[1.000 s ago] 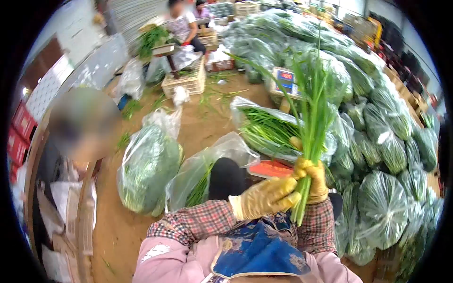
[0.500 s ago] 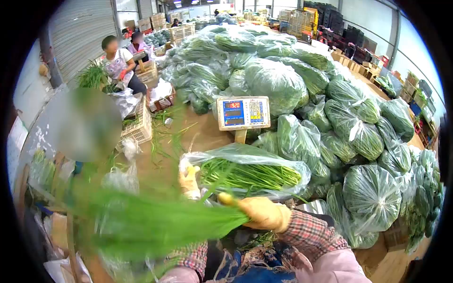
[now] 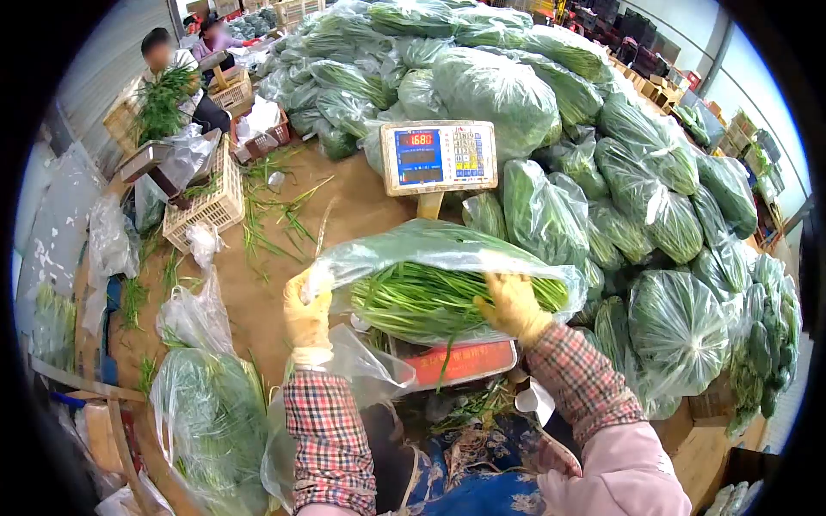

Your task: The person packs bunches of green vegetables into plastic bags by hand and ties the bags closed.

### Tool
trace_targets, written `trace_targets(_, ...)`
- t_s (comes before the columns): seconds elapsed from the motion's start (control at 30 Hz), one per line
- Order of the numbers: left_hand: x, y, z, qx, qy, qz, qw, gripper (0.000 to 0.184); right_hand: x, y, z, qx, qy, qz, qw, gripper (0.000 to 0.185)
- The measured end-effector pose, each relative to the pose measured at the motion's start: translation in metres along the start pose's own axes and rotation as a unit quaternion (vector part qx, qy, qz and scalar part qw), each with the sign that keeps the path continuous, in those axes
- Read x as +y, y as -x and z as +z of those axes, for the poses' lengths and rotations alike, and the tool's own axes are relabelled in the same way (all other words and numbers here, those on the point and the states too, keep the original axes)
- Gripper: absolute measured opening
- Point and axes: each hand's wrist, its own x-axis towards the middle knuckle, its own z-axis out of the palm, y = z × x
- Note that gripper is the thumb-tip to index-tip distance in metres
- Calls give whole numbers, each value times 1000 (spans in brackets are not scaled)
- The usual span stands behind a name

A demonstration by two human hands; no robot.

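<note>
In the head view, an open clear plastic bag (image 3: 413,241) full of long thin green stalks (image 3: 422,297) lies on a scale with a red platform (image 3: 460,361). My left hand (image 3: 308,310), in a yellow glove, is closed on the bag's left edge. My right hand (image 3: 516,308), gloved alike, rests on the stalks near the bag's right end, its fingers apart. Behind the bag rises the scale's display (image 3: 439,156), its red digits seeming to read 1.680. Loose plastic (image 3: 366,365) hangs below my left hand.
A big heap of filled bags (image 3: 495,90) spreads behind and to the right. Another bag of greens (image 3: 211,430) stands at my left. Stray stalks (image 3: 267,215) lie on the floor near a cream crate (image 3: 215,202). Two people (image 3: 168,69) sit at the far left.
The bunch of long greens in my right hand has left it, and that hand is now on the stalks in the bag. The left hand keeps the bag edge. The displayed number has dropped.
</note>
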Motion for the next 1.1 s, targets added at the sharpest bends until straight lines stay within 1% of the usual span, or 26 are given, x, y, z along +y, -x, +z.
trace_targets(0.03,5,1,-3,-24,-39,-48,998,38,-10,9,-6,22,-64,-42,997,68)
trace_targets(0.07,4,2,-4,-24,-39,-49,998,38,-18,18,-13,45,-127,-83,987,65)
trace_targets(0.13,-1,6,-5,-38,12,16,999,50,-30,39,-14,69,-199,-127,969,60)
trace_targets(0.17,-5,6,-13,-76,23,36,996,60,-33,52,-10,80,-214,-132,965,60)
trace_targets(0.2,-2,7,-18,-75,23,37,996,60,-37,67,-12,75,-222,-121,965,57)
trace_targets(0.23,4,8,-23,-64,55,56,995,63,-38,83,-12,83,-239,-125,960,56)
trace_targets(0.27,8,9,-29,-61,52,73,994,61,-40,98,-12,91,-256,-128,954,55)
trace_targets(0.37,26,15,-54,-38,-67,197,977,60,-47,145,-3,50,-283,-63,956,49)
trace_targets(0.4,56,31,-55,9,-81,179,980,57,-47,160,6,4,-288,-39,957,50)
trace_targets(0.43,61,39,-62,31,-83,210,974,54,-45,172,13,0,-309,-47,950,49)
trace_targets(0.47,53,51,-71,79,-11,191,978,48,-45,184,19,-5,-330,-56,942,48)
trace_targets(0.53,36,81,-102,102,-175,158,966,42,-49,199,25,-14,-336,-55,940,47)
trace_targets(0.6,-61,129,-159,145,-134,-45,979,37,-49,205,39,-102,-331,-60,936,45)
trace_targets(0.63,-82,159,-170,123,-145,-118,975,36,-51,202,38,-93,-347,-85,929,42)
trace_targets(0.67,-91,178,-176,100,-154,-192,964,35,-53,200,41,-98,-349,-87,928,42)
trace_targets(0.73,-62,207,-162,42,-172,-210,962,33,-53,201,56,-150,-339,-67,926,40)
trace_targets(0.77,-50,212,-161,4,-278,-206,938,30,-55,197,53,-138,-367,-47,919,43)
trace_targets(0.8,-49,213,-166,-1,-285,-217,934,30,-56,194,50,-125,-395,-27,910,47)
trace_targets(0.83,-52,207,-169,-40,-439,-91,893,29,-52,194,63,-151,-465,45,871,49)
trace_targets(0.87,-52,195,-167,-79,-571,43,816,31,-48,192,76,-173,-529,115,823,51)
trace_targets(0.9,-35,174,-147,-21,-356,-35,934,39,-47,184,77,-163,-583,160,780,54)
trace_targets(0.93,-7,150,-119,38,-115,-110,987,48,-45,173,78,-152,-632,204,732,56)
trace_targets(1.0,29,105,-78,7,-180,-22,983,68,-41,150,99,-159,-574,240,766,64)
trace_targets(1.03,44,85,-52,9,-171,10,985,76,-46,135,95,-157,-575,243,765,64)
trace_targets(1.07,53,66,-31,11,-160,42,986,85,-56,118,89,-165,-605,295,721,63)
trace_targets(1.1,45,51,-21,2,-200,47,979,88,-66,107,86,-172,-631,343,674,62)
